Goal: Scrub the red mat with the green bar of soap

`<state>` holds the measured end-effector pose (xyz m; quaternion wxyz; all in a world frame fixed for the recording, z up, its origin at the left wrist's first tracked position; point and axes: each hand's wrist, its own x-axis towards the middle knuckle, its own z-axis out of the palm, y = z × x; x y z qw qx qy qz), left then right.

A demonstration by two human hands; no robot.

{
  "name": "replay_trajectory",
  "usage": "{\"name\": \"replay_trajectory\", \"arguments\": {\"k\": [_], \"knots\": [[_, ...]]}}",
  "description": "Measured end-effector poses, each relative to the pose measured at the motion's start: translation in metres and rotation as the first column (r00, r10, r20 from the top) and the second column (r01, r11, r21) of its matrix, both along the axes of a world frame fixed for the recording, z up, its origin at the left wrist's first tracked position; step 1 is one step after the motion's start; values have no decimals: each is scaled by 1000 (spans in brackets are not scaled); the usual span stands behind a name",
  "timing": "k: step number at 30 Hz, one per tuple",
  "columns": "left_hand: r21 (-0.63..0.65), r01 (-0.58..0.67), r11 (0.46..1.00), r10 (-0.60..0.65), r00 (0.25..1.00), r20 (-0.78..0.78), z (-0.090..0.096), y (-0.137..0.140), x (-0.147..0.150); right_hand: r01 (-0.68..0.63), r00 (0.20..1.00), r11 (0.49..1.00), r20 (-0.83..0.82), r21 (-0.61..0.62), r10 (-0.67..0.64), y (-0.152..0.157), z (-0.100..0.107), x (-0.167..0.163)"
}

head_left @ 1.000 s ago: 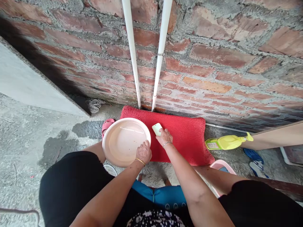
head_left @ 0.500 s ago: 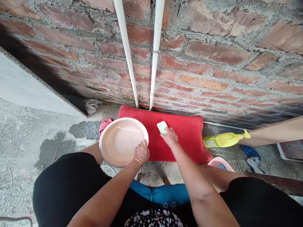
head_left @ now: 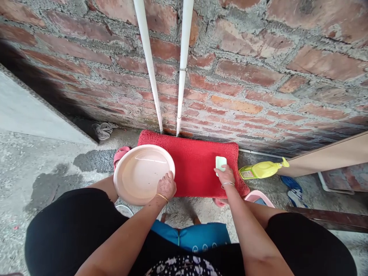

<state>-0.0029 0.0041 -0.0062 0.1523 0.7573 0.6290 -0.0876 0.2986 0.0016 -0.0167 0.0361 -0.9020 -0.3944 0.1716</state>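
Note:
My left hand (head_left: 167, 185) is closed on the right rim of a pale pink basin (head_left: 120, 188). The basin holds clear water and sits tilted over the left part of a red fluffy mat (head_left: 198, 184). In my right hand (head_left: 226, 174) is a small pale green, white-edged block (head_left: 221, 162), flat against the mat's right side. Its underside is hidden, and I cannot tell whether it is a brush or a soap dish.
A yellow-green spray bottle (head_left: 260, 170) lies right of the mat. Nearby are a pink container (head_left: 260, 196) and a blue-and-white packet (head_left: 296, 195). Two white pipes (head_left: 181, 88) run down the brick wall (head_left: 244, 73). A grey rag (head_left: 104, 130) lies at left.
My right hand has slid the green block rightward and slightly down across the mat. My left hand keeps its hold on the basin rim. The whole view has shifted a little.

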Motion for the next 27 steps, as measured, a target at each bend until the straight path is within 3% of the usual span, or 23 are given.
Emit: {"name": "replay_trajectory", "arguments": {"k": [3, 5, 9, 14, 18, 21, 24, 27], "knots": [[-11, 3, 1000, -3, 1000, -11, 1, 0, 1, -169, 980, 986, -108, 14, 170, 41, 1, -58], [-22, 4, 1000, -4, 1000, -26, 2, 1, 2, -340, 931, 940, -136, 21, 339, 65, 1, -94], [-37, 4, 999, -6, 999, -46, 3, 1, 3, -508, 851, 862, -157, 4, 502, 94, 2, -126], [-41, 7, 999, -9, 999, -44, 3, 1, 3, -357, 927, 931, -151, -76, 343, 85, 3, -84], [-37, -4, 999, 3, 1000, -22, 2, 0, 3, -103, 990, 991, -109, -86, 93, 41, 0, -24], [-32, -16, 999, 15, 1000, -5, 1, -1, 2, 84, 991, 995, -98, -48, -89, 4, -5, 6], [-47, -24, 999, 25, 1000, 10, 0, 0, 2, 165, 981, 986, -107, 2, -164, -22, -8, 5], [-58, -28, 998, 29, 999, 16, 0, 0, 1, 31, 996, 999, -85, 15, -30, -30, -6, -35]]}}
